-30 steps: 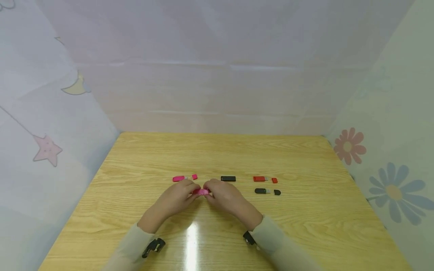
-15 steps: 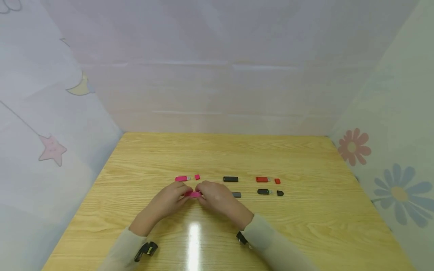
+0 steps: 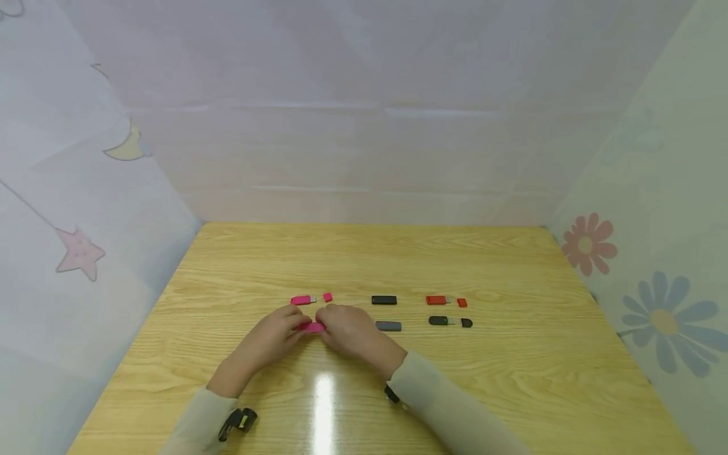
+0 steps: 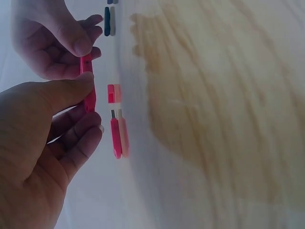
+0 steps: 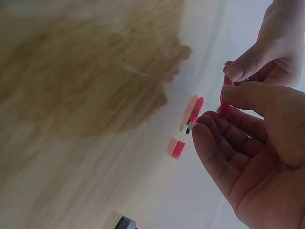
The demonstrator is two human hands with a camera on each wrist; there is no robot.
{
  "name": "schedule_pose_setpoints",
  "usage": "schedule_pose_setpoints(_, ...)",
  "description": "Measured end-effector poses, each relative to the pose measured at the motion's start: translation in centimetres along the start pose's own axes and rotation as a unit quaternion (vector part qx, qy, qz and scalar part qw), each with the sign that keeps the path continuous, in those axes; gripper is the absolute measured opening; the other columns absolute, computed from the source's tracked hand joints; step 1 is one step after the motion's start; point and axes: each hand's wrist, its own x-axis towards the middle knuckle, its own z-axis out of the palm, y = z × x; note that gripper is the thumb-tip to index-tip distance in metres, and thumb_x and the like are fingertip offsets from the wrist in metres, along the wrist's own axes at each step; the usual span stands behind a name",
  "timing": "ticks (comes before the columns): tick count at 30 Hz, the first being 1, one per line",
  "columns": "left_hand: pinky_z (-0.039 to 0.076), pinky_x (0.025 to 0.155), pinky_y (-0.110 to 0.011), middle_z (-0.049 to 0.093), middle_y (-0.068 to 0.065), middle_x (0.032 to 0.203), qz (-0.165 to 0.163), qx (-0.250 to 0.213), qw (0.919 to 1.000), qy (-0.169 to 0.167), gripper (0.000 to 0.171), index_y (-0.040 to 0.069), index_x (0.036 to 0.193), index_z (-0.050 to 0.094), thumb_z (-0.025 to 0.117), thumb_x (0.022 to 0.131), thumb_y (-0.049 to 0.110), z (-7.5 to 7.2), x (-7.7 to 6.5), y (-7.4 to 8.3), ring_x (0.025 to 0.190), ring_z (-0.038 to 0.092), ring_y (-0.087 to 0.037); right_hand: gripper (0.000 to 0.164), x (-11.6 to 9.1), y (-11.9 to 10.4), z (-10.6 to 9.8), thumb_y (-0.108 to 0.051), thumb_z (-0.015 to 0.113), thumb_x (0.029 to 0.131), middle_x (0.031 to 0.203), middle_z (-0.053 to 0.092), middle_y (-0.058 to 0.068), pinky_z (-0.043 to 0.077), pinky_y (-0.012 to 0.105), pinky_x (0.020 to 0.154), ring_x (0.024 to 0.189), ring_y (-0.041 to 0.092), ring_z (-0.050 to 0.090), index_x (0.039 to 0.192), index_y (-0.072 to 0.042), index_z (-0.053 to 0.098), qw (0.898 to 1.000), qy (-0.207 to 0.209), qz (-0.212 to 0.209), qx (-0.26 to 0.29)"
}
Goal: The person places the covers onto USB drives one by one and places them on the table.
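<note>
Both hands pinch a pink USB flash drive [image 3: 311,327] between them, one at each end. My left hand [image 3: 273,335] grips its left end, the thumb lying along the drive in the left wrist view. The fingertips of my right hand [image 3: 351,328] pinch the other end and cover it. In the left wrist view the pink drive [image 4: 89,98] shows as one unbroken pink length. Just beyond my hands lies another pink USB flash drive [image 3: 301,300] with its metal plug bare. Its small pink cap [image 3: 327,297] lies apart to the right.
Right of my hands lie a black flash drive [image 3: 383,300] and a grey one [image 3: 388,326]. Farther right are an uncapped red drive [image 3: 436,300] with its red cap [image 3: 462,303], and an uncapped black drive [image 3: 438,320] with its black cap [image 3: 466,323]. Patterned sheets surround the wooden table [image 3: 483,392].
Both hands have shifted left together with the pink flash drive between them. The grey flash drive, earlier hidden behind my right hand, now shows fully.
</note>
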Motion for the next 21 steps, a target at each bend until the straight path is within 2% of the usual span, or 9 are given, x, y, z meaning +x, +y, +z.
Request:
schedule_pose_setpoints(5, 0.054, 0.074, -0.027, 0.064, 0.001, 0.093, -0.013, 0.001, 0.9999, -0.009, 0.018, 0.006, 0.104, 0.076, 0.079, 0.089, 0.014, 0.2, -0.2, -0.7, 0.081, 0.056, -0.008, 0.017, 0.8, -0.3, 0.5, -0.029, 0.064, 0.1, 0.078, 0.057, -0.007, 0.042, 0.024, 0.055, 0.064, 0.008, 0.049, 0.087, -0.018, 0.064, 1.0, -0.007, 0.002, -0.013)
schedule_pose_setpoints(13, 0.057, 0.079, -0.033, 0.068, -0.003, 0.096, -0.023, 0.008, 0.9996, -0.013, 0.02, 0.004, 0.105, 0.076, 0.078, 0.09, 0.016, 0.1, 0.1, -1.0, 0.087, 0.064, -0.015, 0.018, 1.8, -0.6, 0.7, -0.028, 0.062, 0.101, 0.079, 0.058, -0.004, 0.043, 0.026, 0.056, 0.065, 0.01, 0.051, 0.088, -0.016, 0.064, 0.999, -0.022, 0.008, -0.03)
schedule_pose_setpoints(21, 0.056, 0.08, -0.033, 0.068, -0.001, 0.096, -0.027, 0.004, 0.9995, -0.018, 0.016, 0.006, 0.103, 0.076, 0.078, 0.09, 0.015, 0.2, 0.3, -1.3, 0.087, 0.063, -0.014, 0.015, 2.4, -0.9, 0.7, -0.024, 0.06, 0.102, 0.081, 0.06, -0.001, 0.045, 0.026, 0.058, 0.066, 0.011, 0.051, 0.092, -0.013, 0.065, 0.998, -0.055, 0.017, -0.026)
